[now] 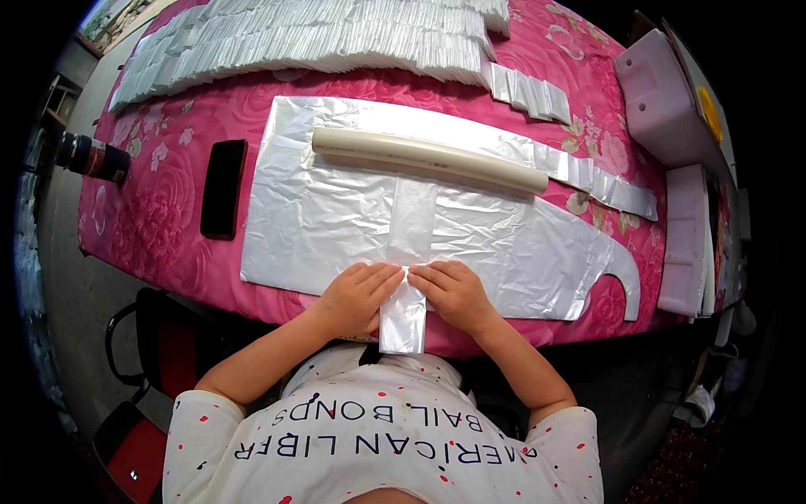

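My left hand (358, 296) and my right hand (452, 293) meet near the table's front edge, fingertips almost touching. Between them runs a narrow folded strip of thin white plastic bag (403, 326), and both hands are closed on it. Its lower end hangs over the edge toward my shirt, while a flat sheer length (412, 220) reaches away from my fingers. Beneath lies a flat pile of white plastic bags (504, 252) with a curved handle at the right. A cream plastic pipe (428, 160) rests across the pile, beyond my hands.
Rows of folded white bags (319, 46) fill the far side of the pink floral table (159, 223). More folded bags (617, 193) lie at the right. A black phone (224, 190) and a dark bottle (92, 157) are left; white foam boxes (663, 92) stand right.
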`<action>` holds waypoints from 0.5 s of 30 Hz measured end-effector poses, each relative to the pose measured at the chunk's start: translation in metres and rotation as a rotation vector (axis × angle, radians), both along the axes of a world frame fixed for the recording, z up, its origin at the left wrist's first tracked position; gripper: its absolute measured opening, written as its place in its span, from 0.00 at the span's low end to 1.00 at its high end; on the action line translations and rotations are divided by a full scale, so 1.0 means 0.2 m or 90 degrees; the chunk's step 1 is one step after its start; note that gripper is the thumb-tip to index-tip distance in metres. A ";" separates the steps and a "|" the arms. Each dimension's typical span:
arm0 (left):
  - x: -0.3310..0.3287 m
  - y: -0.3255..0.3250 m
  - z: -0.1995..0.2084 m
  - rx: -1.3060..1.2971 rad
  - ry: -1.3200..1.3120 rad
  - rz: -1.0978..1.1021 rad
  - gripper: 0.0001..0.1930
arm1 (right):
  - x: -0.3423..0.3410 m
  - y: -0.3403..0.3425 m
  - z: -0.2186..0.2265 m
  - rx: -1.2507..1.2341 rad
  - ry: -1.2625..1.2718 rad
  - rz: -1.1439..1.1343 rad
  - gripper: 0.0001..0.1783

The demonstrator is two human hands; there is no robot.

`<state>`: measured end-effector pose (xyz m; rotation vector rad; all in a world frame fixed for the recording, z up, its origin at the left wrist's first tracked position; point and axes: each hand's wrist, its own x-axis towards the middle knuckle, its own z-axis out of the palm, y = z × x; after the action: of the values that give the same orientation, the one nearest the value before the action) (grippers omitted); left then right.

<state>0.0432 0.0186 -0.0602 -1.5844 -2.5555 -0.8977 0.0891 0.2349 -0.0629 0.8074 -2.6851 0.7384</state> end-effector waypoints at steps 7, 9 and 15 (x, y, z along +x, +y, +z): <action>-0.07 0.07 0.07 0.045 -0.411 0.223 0.25 | -0.08 -0.08 0.02 -0.308 -0.313 -0.300 0.08; -0.11 0.10 0.08 0.135 -0.595 0.310 0.25 | -0.15 -0.07 0.07 -0.293 -0.487 -0.373 0.12; -0.06 0.13 0.00 -0.006 -0.054 0.147 0.34 | -0.24 -0.03 0.06 -0.318 -0.607 -0.367 0.19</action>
<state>0.0302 0.0447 -0.0611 -1.2429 -2.7297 -0.9479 0.0410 0.2290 -0.0515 -0.5828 -2.9303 1.8288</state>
